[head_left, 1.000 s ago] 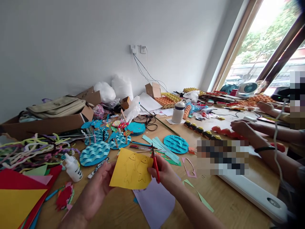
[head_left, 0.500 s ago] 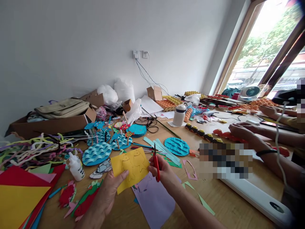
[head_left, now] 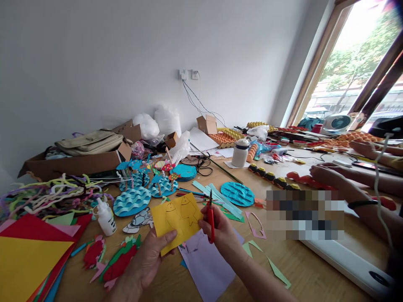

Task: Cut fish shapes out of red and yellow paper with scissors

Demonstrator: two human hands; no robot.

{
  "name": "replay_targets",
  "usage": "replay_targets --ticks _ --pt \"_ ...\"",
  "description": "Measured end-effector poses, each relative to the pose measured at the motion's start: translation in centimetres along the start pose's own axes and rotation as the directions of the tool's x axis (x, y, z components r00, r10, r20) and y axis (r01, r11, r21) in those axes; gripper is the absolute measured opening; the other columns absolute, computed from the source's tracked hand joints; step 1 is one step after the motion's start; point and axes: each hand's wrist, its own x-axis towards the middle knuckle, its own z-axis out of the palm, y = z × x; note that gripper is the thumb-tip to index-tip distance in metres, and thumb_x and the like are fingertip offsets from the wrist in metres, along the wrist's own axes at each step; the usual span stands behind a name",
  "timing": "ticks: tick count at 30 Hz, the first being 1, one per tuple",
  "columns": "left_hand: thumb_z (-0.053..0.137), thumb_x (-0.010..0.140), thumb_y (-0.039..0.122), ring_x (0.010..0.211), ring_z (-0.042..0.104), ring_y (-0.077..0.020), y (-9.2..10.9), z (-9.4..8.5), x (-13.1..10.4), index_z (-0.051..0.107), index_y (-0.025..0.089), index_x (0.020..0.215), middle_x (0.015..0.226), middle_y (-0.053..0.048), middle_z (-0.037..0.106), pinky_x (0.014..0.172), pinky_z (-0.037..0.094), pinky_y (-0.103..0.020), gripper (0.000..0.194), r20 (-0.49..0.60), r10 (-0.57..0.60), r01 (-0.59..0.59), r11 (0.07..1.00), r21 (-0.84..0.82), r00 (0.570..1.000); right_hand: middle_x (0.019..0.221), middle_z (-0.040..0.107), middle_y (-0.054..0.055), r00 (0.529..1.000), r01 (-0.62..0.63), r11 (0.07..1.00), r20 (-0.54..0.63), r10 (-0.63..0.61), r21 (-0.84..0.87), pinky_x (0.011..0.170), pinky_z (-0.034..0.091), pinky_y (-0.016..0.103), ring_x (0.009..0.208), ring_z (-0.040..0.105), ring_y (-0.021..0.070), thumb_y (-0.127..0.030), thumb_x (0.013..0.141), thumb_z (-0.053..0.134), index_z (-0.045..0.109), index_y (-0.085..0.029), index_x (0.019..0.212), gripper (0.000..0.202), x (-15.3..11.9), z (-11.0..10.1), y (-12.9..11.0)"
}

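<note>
A piece of yellow paper (head_left: 180, 220) with two fish drawn on it in dark outline is held up over the table. My left hand (head_left: 154, 251) grips its lower left edge, thumb on top. My right hand (head_left: 220, 226) is closed around a pair of red-handled scissors (head_left: 211, 222), blades pointing up and away, and its fingertips touch the paper's right edge. Beneath both hands lies a purple sheet (head_left: 208, 264) with drawn lines. Cut paper fish, red and green (head_left: 121, 262), rest left of my left hand, near a white glue bottle (head_left: 106, 220).
Coloured paper sheets (head_left: 28, 260) are stacked at the left, below a heap of pipe cleaners (head_left: 53, 195). Blue wave-patterned discs (head_left: 132, 201) stand behind my hands. Another person's hands (head_left: 327, 174) are at the right, beside a long white device (head_left: 343, 264). Paper scraps (head_left: 270, 264) lie nearby.
The whole view has shifted slightly, so everything appears a little farther right. Both hands keep their hold on the yellow paper and the scissors.
</note>
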Motion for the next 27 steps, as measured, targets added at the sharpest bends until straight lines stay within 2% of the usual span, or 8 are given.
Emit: replay_targets --ticks 3,6,11,14,21,27 --pt "0.078 0.062 0.027 0.071 0.065 -0.0171 0.6 0.1 0.1 0.065 0.019 0.108 0.091 -0.006 0.075 0.056 0.048 -0.025 0.048 0.002 0.080 -0.080 0.997 0.003 0.997 0.066 0.044 -0.004 1.000 0.006 1.000 0.030 -0.006 -0.008 0.050 0.037 0.023 0.055 0.041 0.0110 -0.037 0.073 0.058 0.048 -0.020 0.081 0.021 -0.2 0.1 -0.7" --pt "0.078 0.062 0.026 0.075 0.067 -0.0189 1.8 -0.1 0.2 0.063 0.021 0.113 0.094 -0.005 0.075 0.056 0.048 -0.024 0.054 -0.085 0.169 -0.171 0.985 -0.020 0.982 0.061 0.044 -0.004 0.992 -0.019 0.998 0.123 0.026 -0.059 0.049 0.036 0.023 0.051 0.043 0.0107 -0.040 0.081 0.048 0.043 -0.020 0.069 0.023 -0.5 0.3 -1.3" --pt "0.079 0.059 0.026 0.087 0.066 -0.0227 2.9 -0.4 0.0 0.054 0.026 0.123 0.104 -0.004 0.072 0.061 0.054 -0.028 0.069 -0.211 0.221 -0.241 0.968 -0.075 0.952 0.053 0.038 -0.005 0.955 -0.057 0.974 0.273 0.117 -0.220 0.045 0.028 0.021 0.048 0.040 0.0100 -0.036 0.083 0.042 0.038 -0.021 0.061 0.028 -1.5 1.4 -1.3" --pt "0.080 0.058 0.024 0.088 0.067 -0.0233 2.9 -0.2 -0.2 0.050 0.026 0.126 0.102 -0.003 0.073 0.063 0.056 -0.029 0.074 -0.225 0.259 -0.283 0.955 -0.083 0.939 0.054 0.040 -0.005 0.931 0.005 0.961 0.353 0.097 -0.277 0.045 0.028 0.021 0.049 0.041 0.0098 -0.032 0.084 0.041 0.039 -0.020 0.062 0.025 -2.2 2.0 -1.2" --pt "0.079 0.059 0.024 0.096 0.067 -0.0271 2.6 0.3 -0.7 0.051 0.028 0.125 0.105 -0.003 0.073 0.064 0.058 -0.030 0.072 -0.170 0.213 -0.231 0.968 -0.094 0.962 0.053 0.039 -0.004 0.918 0.009 0.936 0.373 0.132 -0.352 0.044 0.026 0.021 0.049 0.040 0.0097 -0.023 0.081 0.041 0.038 -0.020 0.061 0.021 -2.6 2.3 -1.9" --pt "0.076 0.063 0.026 0.095 0.068 -0.0248 2.3 0.7 -1.0 0.053 0.029 0.124 0.105 0.000 0.074 0.065 0.058 -0.028 0.066 -0.141 0.181 -0.193 0.978 -0.077 0.973 0.054 0.037 -0.005 0.909 0.005 0.954 0.399 0.120 -0.298 0.044 0.025 0.020 0.048 0.037 0.0088 -0.031 0.085 0.042 0.040 -0.019 0.063 0.025 -2.8 2.3 -1.8"
